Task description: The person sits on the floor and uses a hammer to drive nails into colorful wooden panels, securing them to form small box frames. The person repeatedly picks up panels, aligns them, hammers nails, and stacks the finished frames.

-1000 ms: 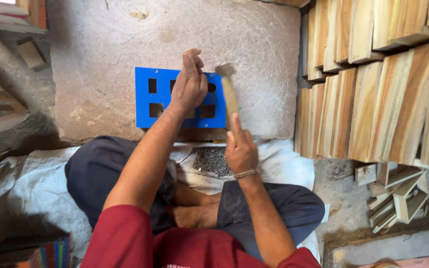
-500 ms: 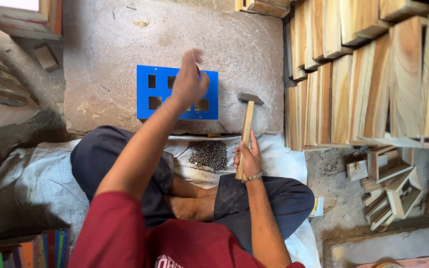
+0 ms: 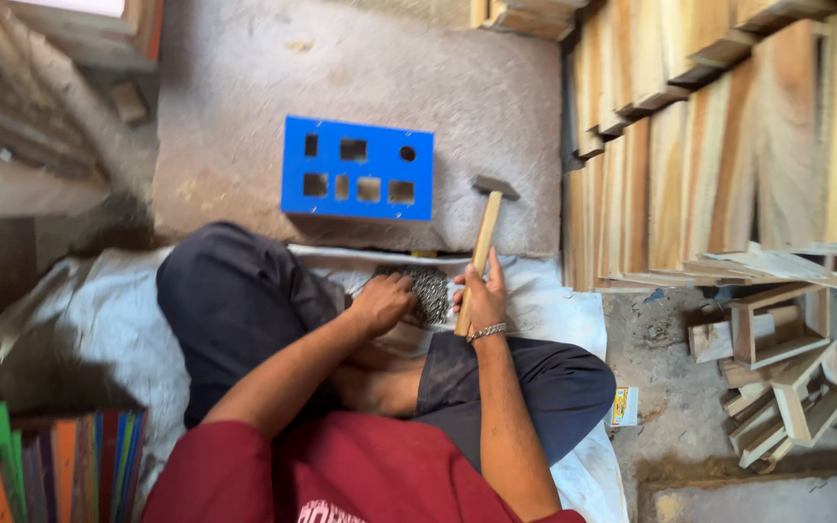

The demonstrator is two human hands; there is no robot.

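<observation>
Head view: the right hand (image 3: 481,295), near the middle of the frame, is closed around the wooden handle of a hammer (image 3: 483,237), whose metal head points up over the grey stone slab (image 3: 496,87). The left hand (image 3: 380,302) just beside it has its fingers curled down into a pile of small dark nails (image 3: 428,291) lying on white cloth (image 3: 554,310) between the knees. A blue board (image 3: 357,182) with cut-out holes lies flat on the slab, above the hands. Wooden planks (image 3: 728,145) stand at the right.
</observation>
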